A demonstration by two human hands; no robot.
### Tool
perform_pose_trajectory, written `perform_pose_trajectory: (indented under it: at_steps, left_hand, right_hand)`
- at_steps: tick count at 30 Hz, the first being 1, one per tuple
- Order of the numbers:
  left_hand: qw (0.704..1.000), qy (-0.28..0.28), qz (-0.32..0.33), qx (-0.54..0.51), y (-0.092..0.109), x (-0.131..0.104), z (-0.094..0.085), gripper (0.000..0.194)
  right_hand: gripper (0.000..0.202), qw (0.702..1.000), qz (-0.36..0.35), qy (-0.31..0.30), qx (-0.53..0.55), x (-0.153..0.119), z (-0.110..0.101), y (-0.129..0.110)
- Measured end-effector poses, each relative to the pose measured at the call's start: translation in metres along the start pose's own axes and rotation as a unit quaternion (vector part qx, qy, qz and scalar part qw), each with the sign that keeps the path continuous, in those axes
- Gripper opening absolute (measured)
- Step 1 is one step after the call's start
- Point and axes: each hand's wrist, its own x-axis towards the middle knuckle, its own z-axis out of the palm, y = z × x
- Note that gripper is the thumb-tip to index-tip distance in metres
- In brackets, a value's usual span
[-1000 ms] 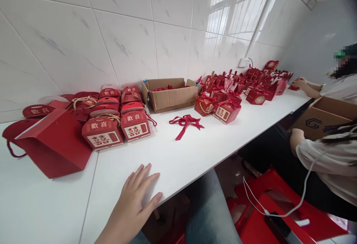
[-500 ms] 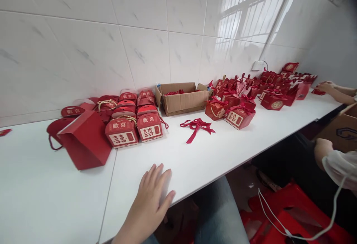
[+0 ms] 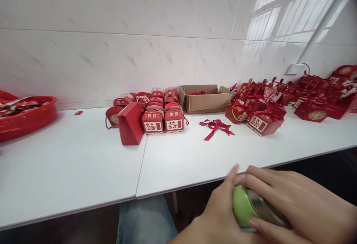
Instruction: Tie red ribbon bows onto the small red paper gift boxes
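Close in front of me, past the table's front edge, both my hands are closed round a green and silver bottle (image 3: 245, 206). My left hand (image 3: 216, 214) wraps the green end, its thumb pointing up. My right hand (image 3: 298, 199) covers the silver part, fingers curled over it from the right. Much of the bottle is hidden by the fingers, and the hands are slightly blurred. Beyond them on the white table (image 3: 178, 162) lies a loose dark red ribbon (image 3: 216, 125), untouched.
Red gift boxes (image 3: 153, 121) stand by the wall, with a plain red box (image 3: 131, 125) at their left. A cardboard box (image 3: 206, 102) sits behind the ribbon. More bow-tied boxes (image 3: 263, 123) crowd the right. A red basin (image 3: 30, 119) is far left.
The view has swung left, bringing the red basin in. Earlier one hand lay spread over the table; now both hands hold the green and silver bottle. The co-worker's hands have left view.
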Motion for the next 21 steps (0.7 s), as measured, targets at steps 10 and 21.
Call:
perform_pose_trajectory:
  at_steps: [10,21]
  left_hand:
    - [0.894,0.367,-0.077,0.244,0.054,-0.006,-0.037,0.052]
    - [0.979,0.201,0.007,0.016,0.066,-0.021,-0.062,0.039]
  right_hand:
    - [0.049,0.997,0.069,-0.021,0.033,0.106,-0.007,-0.039]
    - [0.034,0.979,-0.180,-0.043,0.079,0.135,-0.017,-0.034]
